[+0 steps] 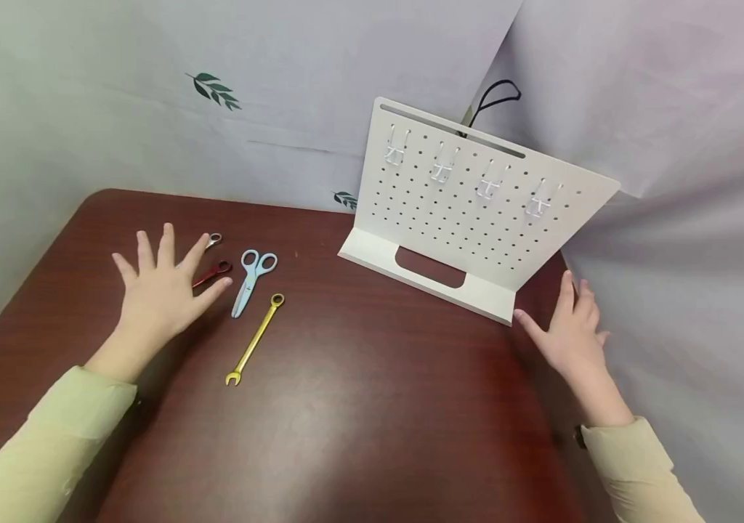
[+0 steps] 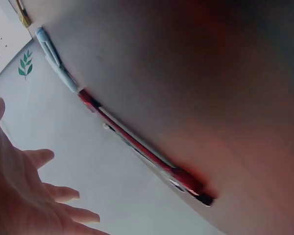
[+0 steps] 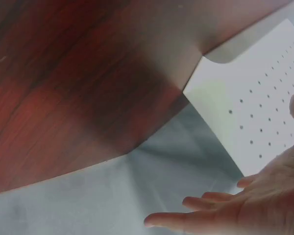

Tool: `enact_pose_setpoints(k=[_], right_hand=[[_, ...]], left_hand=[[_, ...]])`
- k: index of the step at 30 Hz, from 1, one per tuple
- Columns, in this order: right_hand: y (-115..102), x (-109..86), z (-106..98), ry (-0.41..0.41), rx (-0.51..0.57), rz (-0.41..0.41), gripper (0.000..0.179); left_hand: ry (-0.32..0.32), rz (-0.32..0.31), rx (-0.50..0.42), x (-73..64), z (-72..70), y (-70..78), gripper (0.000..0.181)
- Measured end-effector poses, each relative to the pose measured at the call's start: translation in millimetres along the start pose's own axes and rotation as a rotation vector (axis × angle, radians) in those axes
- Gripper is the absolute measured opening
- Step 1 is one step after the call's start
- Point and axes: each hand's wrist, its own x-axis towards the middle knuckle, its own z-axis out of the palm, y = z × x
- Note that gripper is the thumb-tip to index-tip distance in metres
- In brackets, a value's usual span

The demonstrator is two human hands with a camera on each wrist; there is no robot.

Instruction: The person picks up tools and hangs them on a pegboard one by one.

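Observation:
My left hand (image 1: 161, 290) hovers over the left part of the table with its fingers spread, holding nothing. Partly hidden beneath it lie a red wrench (image 1: 215, 272) and a silver wrench (image 1: 214, 239). To its right are light blue scissors (image 1: 251, 282) and a gold combination wrench (image 1: 254, 340). In the left wrist view the red wrench (image 2: 137, 142) lies in line with the scissors (image 2: 54, 58). My right hand (image 1: 573, 330), fingers extended, is beside the right lower corner of a white pegboard (image 1: 463, 211), its thumb close to that corner. Several clear hooks (image 1: 440, 171) hang along the board's upper part.
The dark red-brown table (image 1: 359, 407) ends at the right under my right hand. A pale curtain (image 1: 280, 94) with leaf prints surrounds the back and sides. Behind the board's top edge a black loop (image 1: 499, 98) sticks up.

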Motion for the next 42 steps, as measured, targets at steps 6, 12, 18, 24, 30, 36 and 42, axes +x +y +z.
enact_pose_setpoints(k=[6, 12, 18, 24, 30, 36, 42], right_hand=[[-5.1, 0.3, -3.4, 0.112, 0.119, -0.006, 0.107], [-15.9, 7.2, -5.0, 0.29, 0.27, -0.076, 0.097], [-23.3, 14.6, -5.8, 0.448, 0.437, -0.105, 0.088], [-29.6, 25.6, -3.3, 0.561, 0.568, -0.114, 0.079], [-36.0, 37.4, -2.3, 0.624, 0.697, -0.106, 0.071], [-39.6, 49.9, -1.3, 0.62, 0.877, -0.028, 0.068], [-37.2, 60.2, 2.5, 0.554, 0.987, 0.048, 0.067]], left_hand=[[0.054, 0.058, -0.024, 13.3, -3.7, 14.2, 0.08], [0.118, 0.118, -0.052, 34.3, -9.0, 32.1, 0.077], [0.151, 0.192, -0.074, 56.6, -9.5, 54.9, 0.071], [0.191, 0.253, -0.112, 77.4, -8.9, 81.0, 0.069], [0.168, 0.266, -0.205, 98.4, -2.2, 106.0, 0.067], [0.116, 0.243, -0.386, 120.2, 5.7, 130.0, 0.065], [0.039, 0.22, -0.572, 139.2, 9.6, 155.7, 0.063]])
